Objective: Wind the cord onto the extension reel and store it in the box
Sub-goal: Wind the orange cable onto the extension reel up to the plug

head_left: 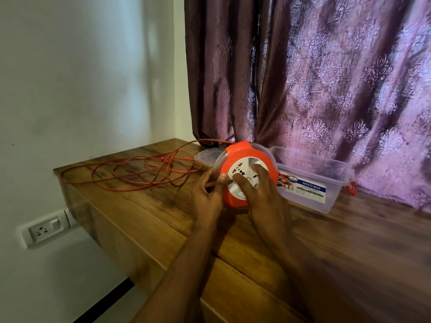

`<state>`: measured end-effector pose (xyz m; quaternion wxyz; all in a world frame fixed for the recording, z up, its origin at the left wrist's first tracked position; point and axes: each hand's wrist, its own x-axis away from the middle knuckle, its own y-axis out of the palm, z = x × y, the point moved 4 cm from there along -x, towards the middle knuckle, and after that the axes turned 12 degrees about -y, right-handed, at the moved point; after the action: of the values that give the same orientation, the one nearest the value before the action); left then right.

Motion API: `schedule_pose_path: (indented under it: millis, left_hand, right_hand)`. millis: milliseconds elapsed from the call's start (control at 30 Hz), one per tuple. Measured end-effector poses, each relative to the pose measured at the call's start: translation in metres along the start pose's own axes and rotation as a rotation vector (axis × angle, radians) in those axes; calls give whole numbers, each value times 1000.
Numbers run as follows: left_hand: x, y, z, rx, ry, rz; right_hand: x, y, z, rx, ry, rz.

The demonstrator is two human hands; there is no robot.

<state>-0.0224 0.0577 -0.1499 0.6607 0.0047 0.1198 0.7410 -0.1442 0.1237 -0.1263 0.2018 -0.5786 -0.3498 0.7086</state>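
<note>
An orange extension reel [245, 151] with a white socket face stands on edge on the wooden table [349, 241]. My right hand [261, 194] lies flat on the socket face, fingers spread over it. My left hand [207, 197] holds the reel's left rim, thumb against the white face. The thin orange cord [144, 170] lies in loose loops on the table to the left, with one strand running up to the reel's top. A clear plastic box [326, 173] with a blue "MULTI-BOX" label sits open just right of the reel.
The box's clear lid [206, 155] lies behind the reel on the left. Purple patterned curtains [326, 78] hang close behind the table. The table's left edge drops off beside a white wall with a socket plate [46, 228].
</note>
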Motion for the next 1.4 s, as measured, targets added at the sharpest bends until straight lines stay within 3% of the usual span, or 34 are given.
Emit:
schedule_pose_path:
  millis: [233, 633, 967, 1133, 1400]
  left_hand:
    - [2, 0, 1, -7, -20, -3]
    - [2, -1, 5, -28, 17, 6]
    - [6, 1, 7, -40, 81, 9]
    - [5, 1, 6, -85, 121, 23]
    - [0, -5, 2, 48, 70, 76]
  right_hand:
    - [-2, 0, -1, -18, -20, -117]
    - [-1, 4, 3, 17, 24, -95]
    - [3, 1, 12, 18, 245, 35]
    - [3, 2, 13, -176, 377, 105]
    - [3, -1, 0, 36, 60, 63]
